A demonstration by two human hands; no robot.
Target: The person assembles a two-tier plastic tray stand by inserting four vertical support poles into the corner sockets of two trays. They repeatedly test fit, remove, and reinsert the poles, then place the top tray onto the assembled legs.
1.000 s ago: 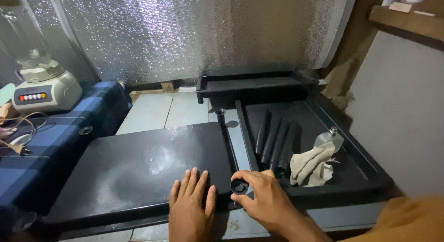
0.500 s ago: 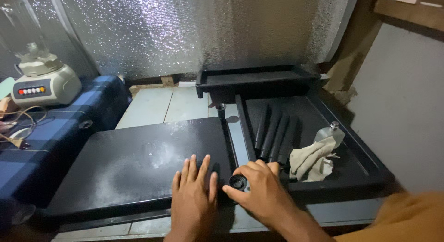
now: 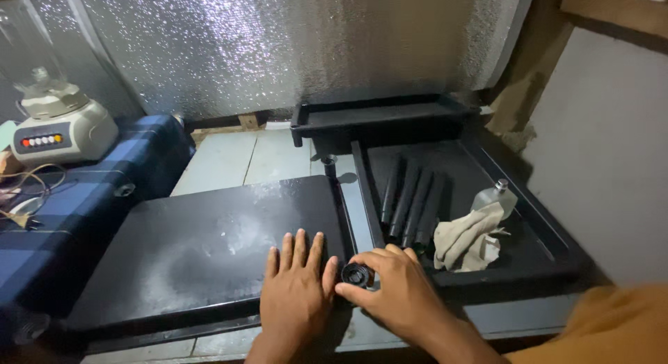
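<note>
Up close, the left hand lies flat and open, fingers spread, pressing on the near right corner of a flat black panel, gripping nothing. Just beside it, the right hand curls its thumb and fingers around a small round black knob, which sits at the panel's near right edge, between the two hands. An orange sleeve shows at the near right corner of the view.

Dusty and smudged, the panel lies on a pale tiled counter and reaches left as far as a blue checked cloth. To the right of the knob sits a shallow black tray. Inside it, four black rods lie side by side, pointing from near to far, and a crumpled beige rag rests to their right. A small clear glass bottle with a metal cap lies touching the rag's far side. Another black tray stands at the far end of the first, against a wall covered in silvery foil.

At far left, a white blender with a clear jug and a row of buttons stands on the checked cloth, with a tangle of cord near it. A grey wall closes off the right side.
</note>
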